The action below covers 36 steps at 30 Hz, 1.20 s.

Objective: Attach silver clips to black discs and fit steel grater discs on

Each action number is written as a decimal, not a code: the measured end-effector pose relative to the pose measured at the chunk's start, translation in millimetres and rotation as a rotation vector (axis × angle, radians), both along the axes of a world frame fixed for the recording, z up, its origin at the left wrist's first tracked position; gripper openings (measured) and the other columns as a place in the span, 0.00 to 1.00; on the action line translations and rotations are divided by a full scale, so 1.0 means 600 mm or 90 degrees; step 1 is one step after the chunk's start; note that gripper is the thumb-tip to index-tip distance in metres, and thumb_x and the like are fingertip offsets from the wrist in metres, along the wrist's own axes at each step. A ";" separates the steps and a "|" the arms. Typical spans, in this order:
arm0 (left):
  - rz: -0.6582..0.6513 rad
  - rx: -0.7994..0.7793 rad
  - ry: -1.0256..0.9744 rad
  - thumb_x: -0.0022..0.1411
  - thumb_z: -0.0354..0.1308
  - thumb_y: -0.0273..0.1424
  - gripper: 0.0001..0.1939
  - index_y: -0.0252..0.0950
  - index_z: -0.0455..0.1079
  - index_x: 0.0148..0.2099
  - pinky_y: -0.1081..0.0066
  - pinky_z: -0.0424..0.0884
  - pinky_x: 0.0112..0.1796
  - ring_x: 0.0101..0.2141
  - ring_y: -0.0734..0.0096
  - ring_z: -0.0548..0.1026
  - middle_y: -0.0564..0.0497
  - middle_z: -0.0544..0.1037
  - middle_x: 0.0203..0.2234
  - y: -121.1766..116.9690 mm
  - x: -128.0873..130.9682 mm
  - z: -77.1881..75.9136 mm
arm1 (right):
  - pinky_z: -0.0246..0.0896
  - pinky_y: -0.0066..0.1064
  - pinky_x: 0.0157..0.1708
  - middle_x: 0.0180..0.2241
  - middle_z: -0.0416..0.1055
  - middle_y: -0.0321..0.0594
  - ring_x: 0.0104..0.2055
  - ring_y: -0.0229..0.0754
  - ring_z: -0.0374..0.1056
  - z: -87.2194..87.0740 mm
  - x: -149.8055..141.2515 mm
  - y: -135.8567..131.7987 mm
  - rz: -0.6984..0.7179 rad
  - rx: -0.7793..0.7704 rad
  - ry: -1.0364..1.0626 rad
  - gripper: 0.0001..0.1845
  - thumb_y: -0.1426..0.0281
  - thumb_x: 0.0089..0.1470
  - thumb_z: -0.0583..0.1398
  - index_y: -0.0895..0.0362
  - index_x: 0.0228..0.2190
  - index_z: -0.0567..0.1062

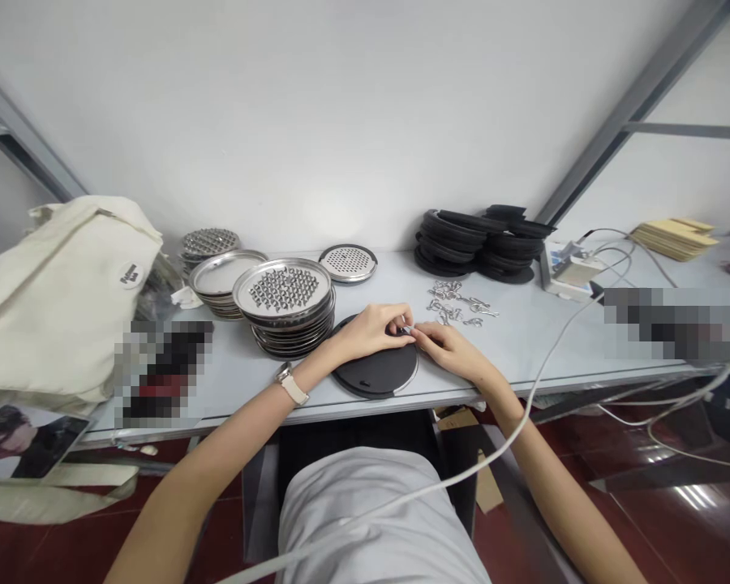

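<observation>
A round black disc [374, 373] lies flat at the table's front edge, with a slot near its lower rim. Over its far right part, my left hand [374, 328] and my right hand [447, 349] meet, fingers closed in a pinch. Between their fingertips shows a small shiny metal piece [406, 330]; its exact shape is mostly hidden. Just beyond my right hand, several loose metal clips [456, 304] are scattered. To the left of the disc rises a stack of round metal graters [285, 290].
More graters [210, 242] and round metal plates [228, 272] stand behind left; a single grater [348, 263] lies behind. Stacked black rings [453, 239] are back right, beside a power strip [568, 272]. A white cable [538, 377] crosses before my right arm. A cream bag [66, 292] sits left.
</observation>
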<state>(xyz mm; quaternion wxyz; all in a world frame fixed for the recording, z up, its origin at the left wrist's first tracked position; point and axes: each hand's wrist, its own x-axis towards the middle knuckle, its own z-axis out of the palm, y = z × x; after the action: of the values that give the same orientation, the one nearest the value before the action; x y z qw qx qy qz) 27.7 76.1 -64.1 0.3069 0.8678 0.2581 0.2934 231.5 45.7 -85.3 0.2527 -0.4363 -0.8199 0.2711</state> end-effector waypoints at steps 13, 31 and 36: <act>0.016 -0.017 -0.023 0.57 0.62 0.32 0.10 0.36 0.67 0.40 0.74 0.68 0.36 0.33 0.73 0.73 0.53 0.74 0.30 -0.002 -0.001 -0.002 | 0.52 0.29 0.29 0.21 0.61 0.34 0.26 0.37 0.58 -0.004 0.002 0.002 -0.019 -0.004 0.004 0.23 0.58 0.65 0.46 0.57 0.23 0.63; 0.002 0.076 0.033 0.58 0.58 0.28 0.11 0.36 0.64 0.44 0.71 0.68 0.37 0.33 0.72 0.70 0.52 0.72 0.32 -0.001 0.003 -0.006 | 0.53 0.29 0.30 0.23 0.65 0.36 0.27 0.38 0.59 -0.001 -0.001 -0.001 -0.031 -0.021 0.019 0.22 0.57 0.64 0.47 0.57 0.24 0.66; -0.006 0.039 0.034 0.59 0.58 0.29 0.12 0.36 0.64 0.45 0.72 0.68 0.36 0.33 0.72 0.71 0.52 0.73 0.33 0.000 0.000 -0.004 | 0.51 0.29 0.28 0.22 0.62 0.35 0.26 0.37 0.57 -0.001 -0.002 -0.002 -0.018 -0.025 0.034 0.23 0.57 0.64 0.48 0.57 0.22 0.64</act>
<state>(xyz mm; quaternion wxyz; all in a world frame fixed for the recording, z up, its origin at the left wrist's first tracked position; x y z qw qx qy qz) 28.0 76.2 -66.4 0.2746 0.8854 0.2532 0.2768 230.1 44.8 -85.8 0.2698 -0.4455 -0.8009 0.2955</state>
